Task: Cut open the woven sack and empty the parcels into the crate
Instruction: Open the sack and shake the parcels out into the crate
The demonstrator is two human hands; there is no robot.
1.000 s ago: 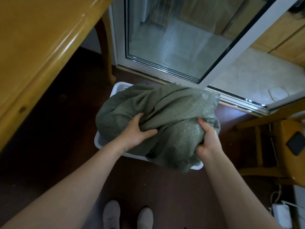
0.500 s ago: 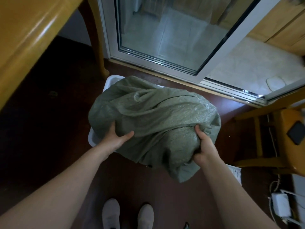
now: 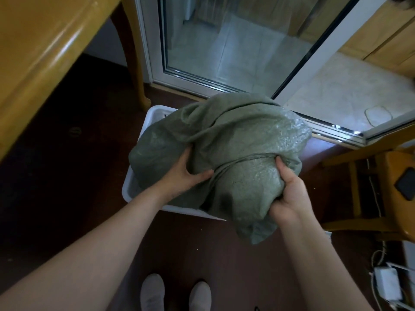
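A bulging grey-green woven sack (image 3: 235,140) hangs over a white plastic crate (image 3: 155,113) on the dark floor and covers most of it. My left hand (image 3: 184,176) grips a fold on the sack's near left side. My right hand (image 3: 289,194) is closed on bunched fabric at the near right, with a loose flap drooping below it. No parcels show; the sack hides the crate's inside.
A wooden table (image 3: 38,48) with a curved leg (image 3: 134,63) stands at left. A glass sliding door (image 3: 224,46) lies beyond the crate. A wooden chair (image 3: 381,187) with a dark object on it stands at right, with cables and a white adapter (image 3: 387,283) on the floor.
My left hand shifted from the sack's top down to its near left side. My right hand gathered more fabric and pulled it up, so the sack bunched higher over the crate.
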